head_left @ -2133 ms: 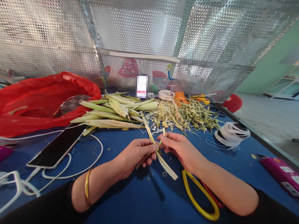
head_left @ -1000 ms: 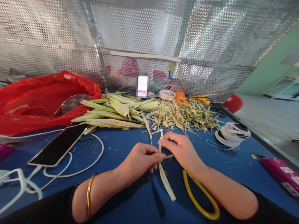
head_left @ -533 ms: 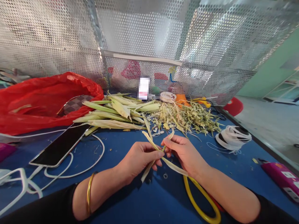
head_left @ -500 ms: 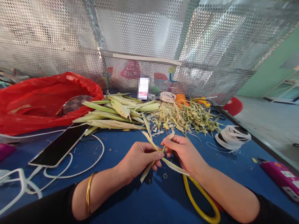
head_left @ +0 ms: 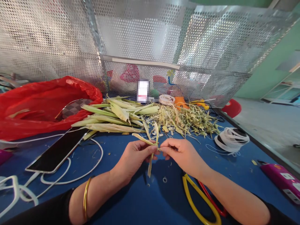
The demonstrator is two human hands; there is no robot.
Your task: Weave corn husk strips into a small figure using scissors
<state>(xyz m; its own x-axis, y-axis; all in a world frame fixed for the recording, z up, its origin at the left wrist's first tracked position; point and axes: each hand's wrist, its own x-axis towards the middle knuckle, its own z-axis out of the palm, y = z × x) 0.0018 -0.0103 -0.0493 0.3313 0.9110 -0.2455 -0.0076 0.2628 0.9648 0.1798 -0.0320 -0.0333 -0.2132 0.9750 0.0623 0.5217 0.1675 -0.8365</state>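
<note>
My left hand (head_left: 138,153) pinches several crossed strips of pale corn husk (head_left: 156,131) between thumb and fingers, above the blue table. One strip points up, one sticks out to the left, and one hangs below the fingers. My right hand (head_left: 178,151) is closed with thumb and fingertips on the right side of the same crossing; its short end is mostly hidden by the fingers. Behind them lies a pile of long green corn husks (head_left: 112,120). Beneath my right forearm rests a tool with yellow and red looped handles (head_left: 199,203).
Shredded plant scraps (head_left: 197,120) lie behind my right hand. A spool of white ribbon (head_left: 231,140) and a magenta power strip (head_left: 281,178) are at the right. On the left are a phone (head_left: 56,151), a white cable (head_left: 102,153) and a red plastic bag (head_left: 30,109).
The strip that ran rightward under my right hand no longer extends there; the husk strips now cross tightly at my fingertips. My right hand has turned and moved slightly lower.
</note>
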